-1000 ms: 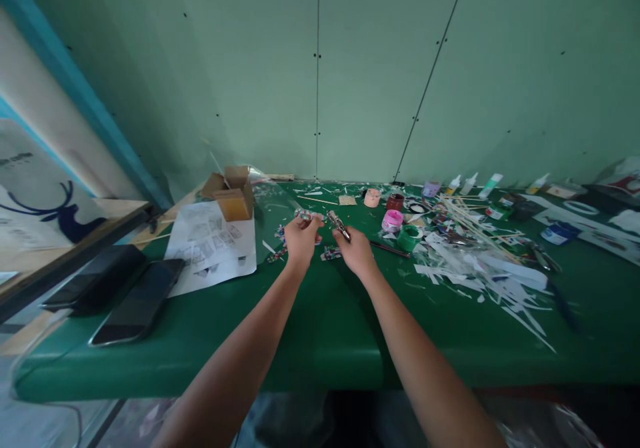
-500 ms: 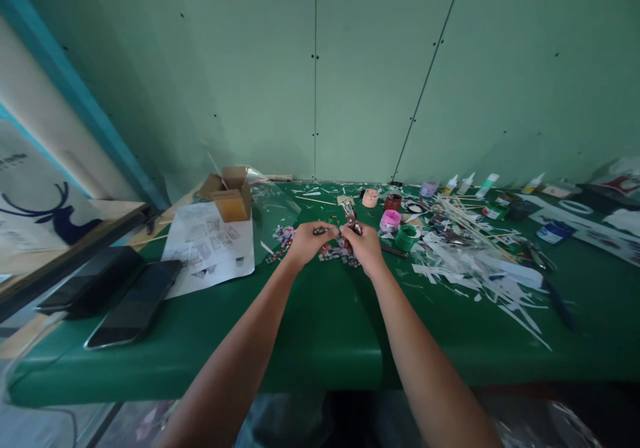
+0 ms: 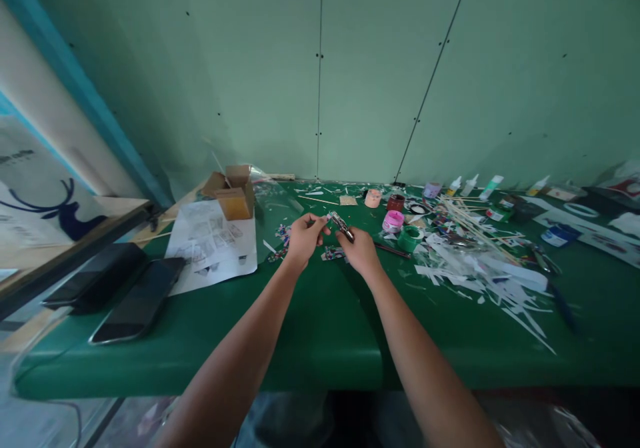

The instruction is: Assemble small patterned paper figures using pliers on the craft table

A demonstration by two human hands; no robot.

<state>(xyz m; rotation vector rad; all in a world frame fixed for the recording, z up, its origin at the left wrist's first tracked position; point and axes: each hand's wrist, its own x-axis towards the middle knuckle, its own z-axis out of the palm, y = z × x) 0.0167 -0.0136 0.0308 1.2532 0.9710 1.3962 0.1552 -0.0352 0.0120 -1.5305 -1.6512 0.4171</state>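
Note:
My right hand [image 3: 361, 249] is closed around the handles of what looks like a silver plier-type hole punch [image 3: 340, 223]. Its head points up and left, to the fingertips of my left hand [image 3: 305, 238]. Those fingers are pinched on a small pale piece [image 3: 328, 219] at the punch's jaws; its kind is too small to make out. Small multicoloured patterned pieces [image 3: 333, 253] lie on the green table below and between my hands. More such pieces [image 3: 281, 235] lie left of my left hand, partly hidden by it.
Open paint pots, one pink [image 3: 393, 221] and one green [image 3: 409, 237], stand right of my hands. Beyond are white paper strips [image 3: 465, 265] and thin wooden sticks [image 3: 467, 225]. Leftward are a printed sheet [image 3: 210, 268], a cardboard box [image 3: 235, 201] and a phone [image 3: 140, 301].
The punch has tilted from nearly upright to pointing left, and its head now meets my left fingertips. My left hand has turned and raised its pinch slightly.

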